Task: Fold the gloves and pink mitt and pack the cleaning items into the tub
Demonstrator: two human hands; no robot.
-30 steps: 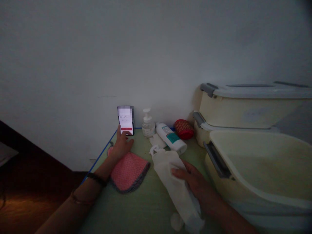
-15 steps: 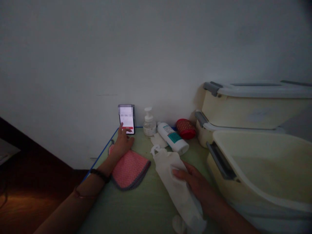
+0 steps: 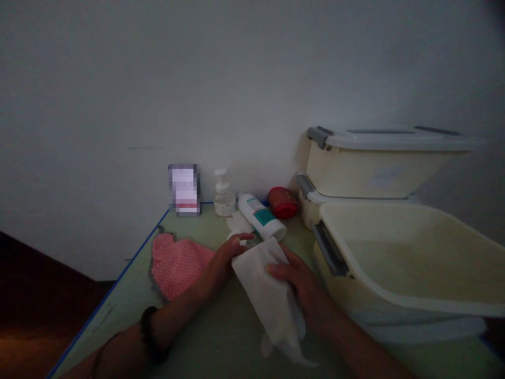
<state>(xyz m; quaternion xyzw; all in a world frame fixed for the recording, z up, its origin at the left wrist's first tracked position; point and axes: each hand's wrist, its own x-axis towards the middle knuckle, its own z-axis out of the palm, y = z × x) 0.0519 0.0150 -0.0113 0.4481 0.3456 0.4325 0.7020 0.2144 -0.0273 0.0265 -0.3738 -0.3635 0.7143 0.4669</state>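
Observation:
A pale white cloth point(image 3: 265, 292), thin and creased, hangs over a long shape I cannot make out. My right hand point(image 3: 303, 281) grips it from the right side, thumb on top. My left hand point(image 3: 221, 266) is at its upper left corner, with the fingers bent round the far end and partly hidden. Beyond those fingers shows a small white rounded part, too covered to name. Left of my left hand, a pink cloth point(image 3: 179, 266) with a grey edge lies on the green tabletop point(image 3: 209, 331).
A phone point(image 3: 184, 190) leans upright against the wall. Beside it are a clear pump bottle point(image 3: 224, 200), a white bottle point(image 3: 260, 216) with a green label, lying down, and a red woven-patterned item point(image 3: 283, 202). Cream storage bins point(image 3: 335, 252) with grey handles fill the right side.
My left hand has left the phone screen and come right to the white cloth. The cloth has been turned in my right hand, its flat corner now upward. The view has shifted right.

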